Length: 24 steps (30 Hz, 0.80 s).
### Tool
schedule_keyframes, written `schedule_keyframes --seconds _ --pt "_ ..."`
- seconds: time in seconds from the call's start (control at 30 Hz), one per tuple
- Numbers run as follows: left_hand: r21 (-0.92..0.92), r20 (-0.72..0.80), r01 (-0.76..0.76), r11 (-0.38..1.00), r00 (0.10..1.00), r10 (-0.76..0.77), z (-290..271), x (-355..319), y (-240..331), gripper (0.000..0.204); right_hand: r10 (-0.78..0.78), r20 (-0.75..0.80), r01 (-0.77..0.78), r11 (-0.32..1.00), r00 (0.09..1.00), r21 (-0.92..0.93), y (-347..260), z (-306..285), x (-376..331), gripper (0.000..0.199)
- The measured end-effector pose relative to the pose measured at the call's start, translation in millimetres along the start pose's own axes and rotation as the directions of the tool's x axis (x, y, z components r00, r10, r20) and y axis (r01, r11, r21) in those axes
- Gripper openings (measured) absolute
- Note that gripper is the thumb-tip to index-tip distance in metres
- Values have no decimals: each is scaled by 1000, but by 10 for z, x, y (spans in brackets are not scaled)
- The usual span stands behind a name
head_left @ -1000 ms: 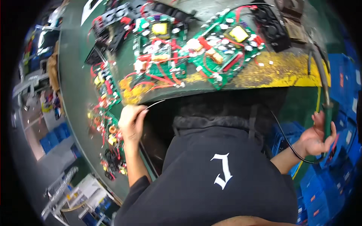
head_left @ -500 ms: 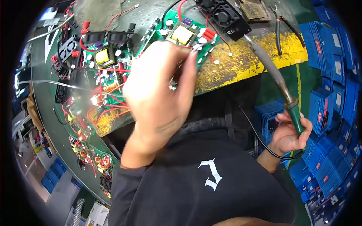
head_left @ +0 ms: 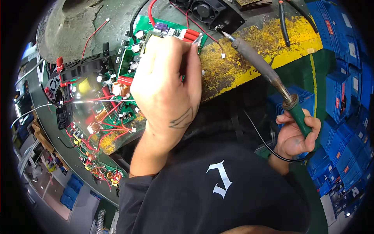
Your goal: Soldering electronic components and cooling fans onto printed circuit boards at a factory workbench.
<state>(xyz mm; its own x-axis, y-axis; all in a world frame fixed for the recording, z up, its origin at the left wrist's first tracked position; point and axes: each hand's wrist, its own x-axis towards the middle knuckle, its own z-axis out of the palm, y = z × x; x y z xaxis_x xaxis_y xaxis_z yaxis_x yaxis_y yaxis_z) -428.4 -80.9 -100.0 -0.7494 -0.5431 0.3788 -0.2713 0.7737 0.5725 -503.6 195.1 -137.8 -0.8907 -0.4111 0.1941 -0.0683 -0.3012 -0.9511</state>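
Observation:
My left hand (head_left: 167, 80) is closed over a green circuit board (head_left: 126, 60), thumb and forefinger pinched on solder wire (head_left: 93, 101). The wire comes in from the left and passes behind the hand. A thin silvery end shows at the fingertips, beside red-sleeved parts (head_left: 191, 34) on the board. My hand hides the board's near part. In my right hand (head_left: 293, 138) is the green handle of a soldering iron (head_left: 259, 64), its tip pointing up and left. That tip is close to the corner of a black fan unit (head_left: 204, 11).
Pliers (head_left: 284, 25) with dark handles lie at the far right of the bench, whose front edge (head_left: 249, 66) is worn yellow. More wired boards (head_left: 113, 128) and a finned black part (head_left: 78, 66) crowd the left. Stacked blue bins (head_left: 335, 93) stand to the right.
The bench and boards have shifted left and up in view. My left hand stays pinched, its fingertips nearer the red-sleeved parts. The iron's tip has moved a little left and remains near the fan unit.

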Motion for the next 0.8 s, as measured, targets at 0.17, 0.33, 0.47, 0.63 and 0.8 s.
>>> schedule_keyframes --seconds 0.17,0.33,0.47,0.63,0.8 --pt "37 -14 -13 999 1000 14 17 41 -12 11 -16 7 16 999 1000 -29 70 54 43 47" --pt "61 -17 -29 998 999 30 27 41 -22 12 -30 15 30 999 999 -16 77 55 54 47" --pt "29 -1 2 1000 1000 -2 20 46 -11 15 -12 -1 12 1000 1000 -7 106 79 55 47" --pt "38 8 13 999 1000 -13 22 52 17 15 3 -8 -3 1000 1000 9 79 98 60 48" --pt "37 12 3 999 1000 -3 37 58 35 15 27 -8 -26 999 1000 37 81 102 78 49"
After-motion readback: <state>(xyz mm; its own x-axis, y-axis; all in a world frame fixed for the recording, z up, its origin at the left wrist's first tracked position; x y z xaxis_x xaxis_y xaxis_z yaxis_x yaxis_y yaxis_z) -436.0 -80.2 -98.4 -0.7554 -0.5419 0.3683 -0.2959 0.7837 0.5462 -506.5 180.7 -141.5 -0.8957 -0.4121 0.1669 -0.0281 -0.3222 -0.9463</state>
